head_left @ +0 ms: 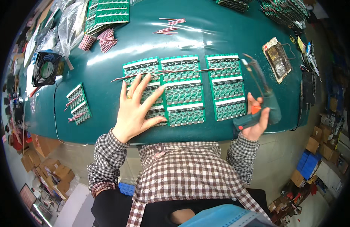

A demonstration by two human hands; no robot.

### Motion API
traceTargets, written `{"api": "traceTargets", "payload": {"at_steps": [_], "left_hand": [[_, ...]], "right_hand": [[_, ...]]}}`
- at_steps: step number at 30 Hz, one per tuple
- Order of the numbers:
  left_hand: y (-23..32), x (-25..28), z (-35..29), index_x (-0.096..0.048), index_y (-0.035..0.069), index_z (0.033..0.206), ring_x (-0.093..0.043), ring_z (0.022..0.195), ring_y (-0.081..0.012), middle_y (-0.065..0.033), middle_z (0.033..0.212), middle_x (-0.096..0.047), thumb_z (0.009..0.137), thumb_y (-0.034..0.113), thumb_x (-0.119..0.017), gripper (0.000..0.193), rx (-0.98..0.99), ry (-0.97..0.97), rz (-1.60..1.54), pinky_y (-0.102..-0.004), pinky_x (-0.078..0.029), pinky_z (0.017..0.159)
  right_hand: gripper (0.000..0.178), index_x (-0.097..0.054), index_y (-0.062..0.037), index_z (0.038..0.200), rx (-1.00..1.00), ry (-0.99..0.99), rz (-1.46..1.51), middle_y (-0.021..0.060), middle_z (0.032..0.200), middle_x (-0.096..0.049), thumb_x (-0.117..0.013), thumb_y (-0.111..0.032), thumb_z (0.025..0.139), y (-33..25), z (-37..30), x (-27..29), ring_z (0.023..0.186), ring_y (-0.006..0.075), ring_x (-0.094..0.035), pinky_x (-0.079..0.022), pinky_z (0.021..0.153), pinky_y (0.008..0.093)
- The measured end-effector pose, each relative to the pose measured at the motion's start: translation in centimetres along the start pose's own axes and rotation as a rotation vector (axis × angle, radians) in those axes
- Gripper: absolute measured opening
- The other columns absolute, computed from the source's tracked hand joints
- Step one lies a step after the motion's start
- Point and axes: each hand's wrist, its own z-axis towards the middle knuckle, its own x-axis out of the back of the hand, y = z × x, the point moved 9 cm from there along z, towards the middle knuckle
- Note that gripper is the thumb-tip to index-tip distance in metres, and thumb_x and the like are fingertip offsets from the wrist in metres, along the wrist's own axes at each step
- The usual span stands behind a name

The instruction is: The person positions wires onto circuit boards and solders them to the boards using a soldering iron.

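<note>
Three green circuit board panels lie in a row in front of me: a left panel [141, 65], a middle panel [184, 90] and a right panel [226, 90]. My left hand [134, 104] rests on the left panel with its fingers spread, holding nothing. Thin red, black and white wires [178, 70] stretch across the upper rows of the panels. In my right hand [254, 128] is a dark green pistol-shaped soldering gun [272, 108] with an orange trigger. Its slim metal tip points up and away, right of the right panel and apart from it.
A smaller board panel [78, 104] with wires lies at left, below a black fan [46, 69]. Bundles of wires [107, 40] and stacked boards [110, 13] are at the far left. Loose wires [167, 30] lie at the far middle. At right is a stained metal tray [276, 60].
</note>
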Motion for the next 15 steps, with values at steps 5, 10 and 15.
{"api": "traceTargets", "payload": {"at_steps": [5,10,15], "left_hand": [[0.5,-1.1,1.0,-0.046,0.025,0.13,-0.021,0.133,-0.035,-0.015,0.144,-0.024,0.07,0.056,-0.062,0.069,0.002,0.082,0.033,-0.0597,-0.007,0.104],[0.3,-1.7,1.7,-0.046,0.026,0.13,-0.021,0.133,-0.0351,-0.0155,0.144,-0.024,0.072,0.052,-0.063,0.067,0.023,0.113,0.016,-0.0619,-0.007,0.102],[0.6,-1.8,3.2,-0.044,0.025,0.131,-0.02,0.134,-0.0348,-0.0161,0.144,-0.023,0.073,0.048,-0.063,0.065,0.027,0.164,-0.003,-0.063,-0.007,0.101]], "right_hand": [[0.038,-0.046,0.0026,0.111,0.05,-0.199,-0.011,0.0096,0.093,-0.06,-0.046,-0.03,0.093,1.2,1.2,-2.8,0.1,0.0268,-0.056,-0.028,0.106,0.0465],[0.035,-0.046,0.0021,0.111,0.052,-0.182,-0.024,0.0081,0.096,-0.057,-0.048,-0.028,0.092,1.0,1.8,-2.7,0.093,0.0207,-0.058,-0.029,0.105,0.049],[0.036,-0.047,0.0031,0.109,0.026,-0.18,0.03,0.0074,0.09,-0.06,-0.048,-0.028,0.092,0.6,3.3,-2.3,0.089,0.0199,-0.059,-0.03,0.105,0.0484]]}}
